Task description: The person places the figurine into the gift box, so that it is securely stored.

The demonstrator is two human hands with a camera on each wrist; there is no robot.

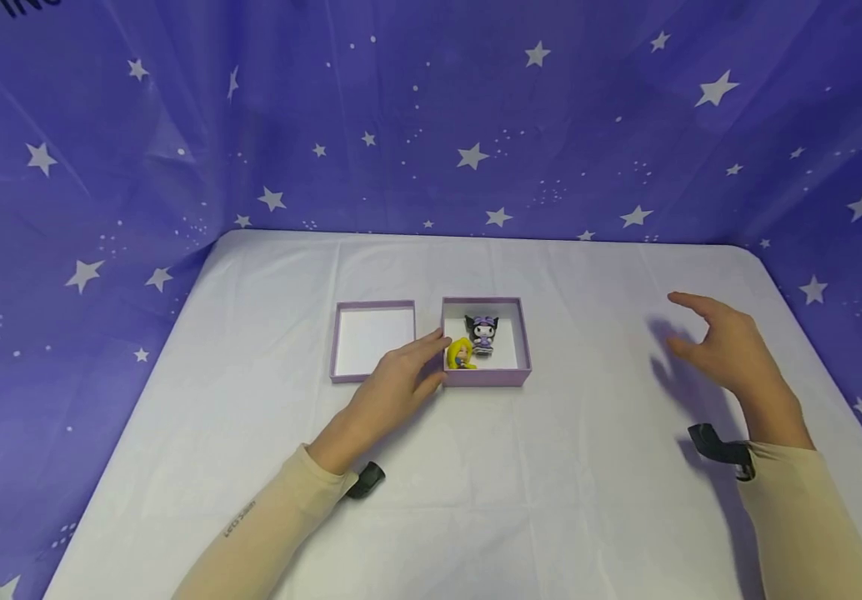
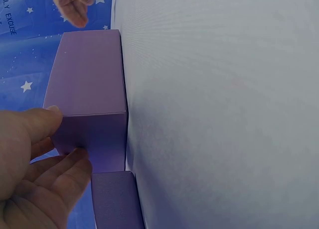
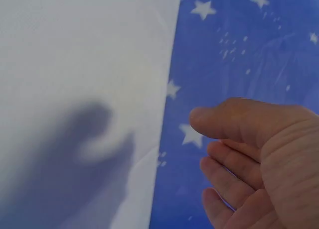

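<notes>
- Left hand (image 1: pixel 389 383): fingers and thumb are extending loosely, parted, and touching the box's left side.
- Right hand (image 1: pixel 731 350): thumb and fingers are standing apart above the table (image 1: pixel 596 467), well right of the box.
- Obstruction: left hand is covering the lid's (image 1: pixel 367 337) near right corner.
- Lid: lying inner side up, left of the box.
- Box (image 1: pixel 485 378): sitting open on the table, containing two figures.
- Yellow-haired figure (image 1: pixel 461 354): occupying the near left corner.
- Black-eared figure (image 1: pixel 482 332): lying just beside it.
- Starred backdrop (image 1: pixel 431 100): hanging behind the table.
</notes>
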